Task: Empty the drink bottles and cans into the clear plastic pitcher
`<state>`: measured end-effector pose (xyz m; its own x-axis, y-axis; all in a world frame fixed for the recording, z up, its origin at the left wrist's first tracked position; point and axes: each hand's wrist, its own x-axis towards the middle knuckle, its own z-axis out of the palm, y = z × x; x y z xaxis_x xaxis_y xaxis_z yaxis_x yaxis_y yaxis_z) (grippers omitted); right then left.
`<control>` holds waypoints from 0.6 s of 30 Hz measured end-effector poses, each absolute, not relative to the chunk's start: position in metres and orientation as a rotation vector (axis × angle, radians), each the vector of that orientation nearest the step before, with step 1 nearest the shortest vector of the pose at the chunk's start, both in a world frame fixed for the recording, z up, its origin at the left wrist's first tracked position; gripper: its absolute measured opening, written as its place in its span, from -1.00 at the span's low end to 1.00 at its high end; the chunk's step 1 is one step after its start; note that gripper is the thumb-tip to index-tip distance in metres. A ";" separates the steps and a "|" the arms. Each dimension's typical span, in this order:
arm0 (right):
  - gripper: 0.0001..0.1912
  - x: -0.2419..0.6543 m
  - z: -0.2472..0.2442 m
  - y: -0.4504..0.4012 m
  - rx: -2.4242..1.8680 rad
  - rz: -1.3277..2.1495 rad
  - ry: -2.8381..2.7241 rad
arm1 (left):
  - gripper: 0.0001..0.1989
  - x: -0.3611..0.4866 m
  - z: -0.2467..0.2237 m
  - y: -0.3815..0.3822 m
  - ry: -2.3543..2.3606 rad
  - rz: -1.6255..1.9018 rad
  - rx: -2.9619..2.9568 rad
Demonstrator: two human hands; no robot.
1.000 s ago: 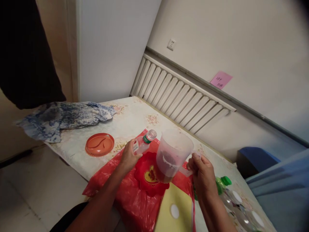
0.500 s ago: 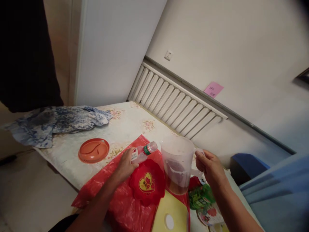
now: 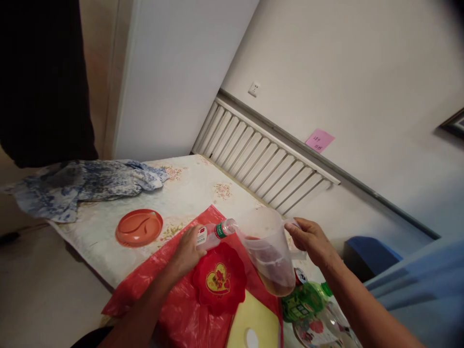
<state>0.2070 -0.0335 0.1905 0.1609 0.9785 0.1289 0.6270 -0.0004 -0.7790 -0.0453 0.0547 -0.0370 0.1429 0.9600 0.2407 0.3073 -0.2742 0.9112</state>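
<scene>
While the left hand (image 3: 188,249) grips one small clear bottle (image 3: 213,233) lying tilted over the red plastic bag (image 3: 188,295), the right hand (image 3: 308,237) clasps the handle of one translucent jug (image 3: 270,256), tipped so its spout meets the bottle's mouth, brown liquid low inside. Just below the hands lie one red heart dish (image 3: 219,280) and one yellow board (image 3: 253,321); beneath the right hand a green bottle (image 3: 304,299) crowds in. Beyond the left hand, bare table (image 3: 195,186) holds one orange lid (image 3: 139,227) and a blue cloth (image 3: 83,181) near the edge.

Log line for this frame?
left hand: holds bottle | right hand: tilts jug at bottle mouth | under: red bag
</scene>
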 end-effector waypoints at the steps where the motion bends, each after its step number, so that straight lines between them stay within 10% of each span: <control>1: -0.50 0.206 0.193 -0.033 -1.724 0.594 -1.562 | -0.32 -0.045 -0.037 0.055 1.231 1.148 1.706; 18: -0.52 0.204 0.220 -0.025 -1.784 0.536 -1.718 | -0.35 -0.045 -0.040 0.055 1.214 1.208 1.682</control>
